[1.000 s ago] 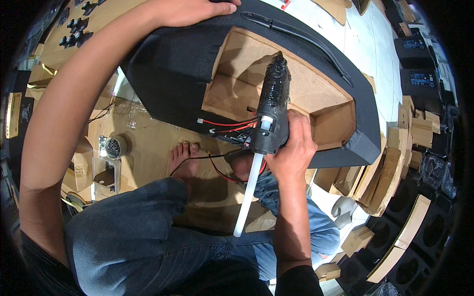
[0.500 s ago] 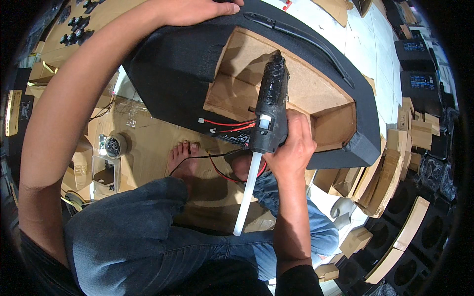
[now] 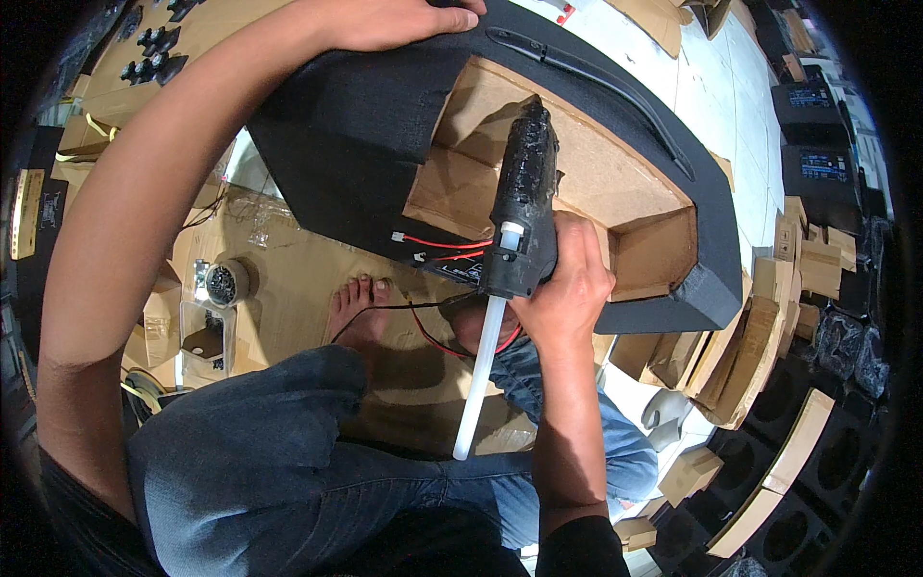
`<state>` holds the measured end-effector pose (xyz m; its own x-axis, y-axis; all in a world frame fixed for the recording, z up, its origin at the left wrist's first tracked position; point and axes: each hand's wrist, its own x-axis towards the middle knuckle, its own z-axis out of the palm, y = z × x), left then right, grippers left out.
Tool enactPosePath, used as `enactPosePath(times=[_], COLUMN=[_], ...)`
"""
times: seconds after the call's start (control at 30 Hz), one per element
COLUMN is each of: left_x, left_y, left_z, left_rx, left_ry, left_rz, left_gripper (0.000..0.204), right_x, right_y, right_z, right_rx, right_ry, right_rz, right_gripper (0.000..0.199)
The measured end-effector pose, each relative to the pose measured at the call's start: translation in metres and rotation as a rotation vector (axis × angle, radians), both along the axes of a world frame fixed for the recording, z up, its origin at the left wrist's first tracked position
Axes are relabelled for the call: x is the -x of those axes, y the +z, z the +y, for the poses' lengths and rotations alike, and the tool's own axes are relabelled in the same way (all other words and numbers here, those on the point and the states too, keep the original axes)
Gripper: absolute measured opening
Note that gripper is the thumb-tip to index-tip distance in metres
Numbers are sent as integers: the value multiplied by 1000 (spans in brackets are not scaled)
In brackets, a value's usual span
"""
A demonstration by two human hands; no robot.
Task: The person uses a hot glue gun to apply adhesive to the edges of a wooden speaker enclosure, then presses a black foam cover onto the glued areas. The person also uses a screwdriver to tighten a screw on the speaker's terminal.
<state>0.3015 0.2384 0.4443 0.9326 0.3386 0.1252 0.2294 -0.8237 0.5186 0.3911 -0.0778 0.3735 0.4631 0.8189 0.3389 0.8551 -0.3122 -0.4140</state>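
My right hand (image 3: 567, 288) is closed round a black hot glue gun (image 3: 524, 183) with a long white glue stick (image 3: 478, 385) sticking out of its rear. The gun's nozzle points away from me into the bare-wood recess of a black carpet-covered speaker cabinet (image 3: 346, 154). Whether the nozzle touches wood I cannot tell. My left hand (image 3: 404, 21) holds the far left edge of the cabinet, thumb stretched along it; its other fingers are mostly cut off by the frame. Red wires (image 3: 447, 245) with white plugs show beside the gun. A black strap handle (image 3: 596, 87) runs along the cabinet's far side.
Below the cabinet are my bare feet on cardboard flooring (image 3: 260, 317). A round tub of dark screws (image 3: 227, 283) and a clear box (image 3: 207, 337) stand to the left. Cardboard pieces (image 3: 740, 365) and several black cabinets (image 3: 769, 462) crowd the right. Small black parts (image 3: 154, 67) lie far left.
The cabinet has shifted slightly right and toward me, my left hand moving with it. The glue gun has moved a little left. Both hands keep their hold.
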Motion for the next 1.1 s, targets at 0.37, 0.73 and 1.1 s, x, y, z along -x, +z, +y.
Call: enactPosePath(times=[0.37, 0.73, 1.1], left_x=[-1, 0, -1], left_y=[1, 3, 1], left_z=[0, 0, 0], left_rx=[-40, -42, -36], left_ry=[-15, -16, -15], left_rz=[-21, -13, 3], left_gripper=[36, 36, 37], right_x=[1, 4, 4], right_y=[0, 7, 7], right_z=[8, 19, 29], right_rx=[-32, -23, -35], right_ry=[76, 106, 163], right_rz=[-41, -37, -51], right_gripper=[54, 55, 56])
